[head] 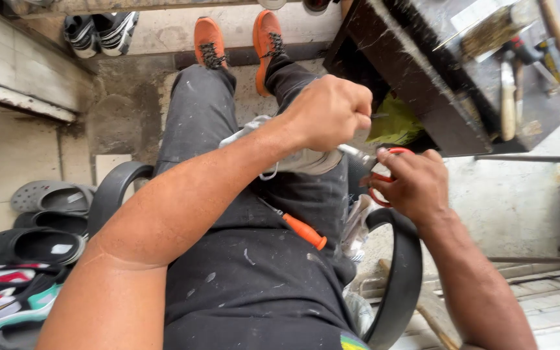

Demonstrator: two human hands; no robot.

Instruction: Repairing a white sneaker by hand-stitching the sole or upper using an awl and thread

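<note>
1. While the person sits in a black plastic chair, the left hand is balled into a tight fist above the lap, knuckles up, clamped on something thin; what it pinches is too small to tell.
2. Just under that fist lies a pale grey-white shoe, resting across the thighs, its worn upper facing up with a white loop of lace or trim hanging at its near edge.
3. Over to the right hand: fingers are threaded through the red-orange handles of a pair of scissors, curled closed around them. The metal blades point left toward the shoe and meet it at its right end; whether the blades are parted cannot be told.
4. Lying loose on the dark, paint-flecked trousers is a screwdriver with an orange handle, its thin shaft angled up toward the shoe, well clear of both hands.
5. Straight ahead, the person's feet wear orange shoes with dark laces, planted on the concrete floor.
6. Upper right, a dark wooden table carries brushes and hand tools, with a yellow-green rag tucked beneath its edge.
7. Far left, dark sandals and a colourful sneaker sit heaped on the floor.
</note>
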